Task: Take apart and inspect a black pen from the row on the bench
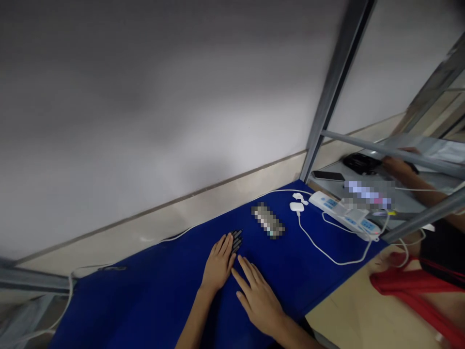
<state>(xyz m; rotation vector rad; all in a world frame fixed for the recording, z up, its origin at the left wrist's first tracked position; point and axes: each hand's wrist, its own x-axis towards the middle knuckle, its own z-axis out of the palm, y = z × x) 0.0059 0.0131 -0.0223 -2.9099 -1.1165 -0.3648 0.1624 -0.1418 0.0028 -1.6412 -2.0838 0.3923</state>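
My left hand (pixel 217 265) lies flat on the blue tabletop, its fingers stretched out toward the wall. Beside its fingertips, and partly covered by them, is a small cluster of slim dark sticks (pixel 237 239), their kind too small to make out. To the right, my right hand (pixel 260 299) rests palm down with fingers extended and a little apart. Its fingertips are just below the cluster and close to my left thumb. Neither hand is visibly gripping anything.
A blurred-out oblong object (pixel 269 221) lies right of the cluster. Beyond it are a white earbud case (pixel 297 207) on a cable and a white power strip (pixel 327 202). A grey metal post (pixel 329 92) rises behind. Another person's arm (pixel 417 182) reaches over the neighbouring surface.
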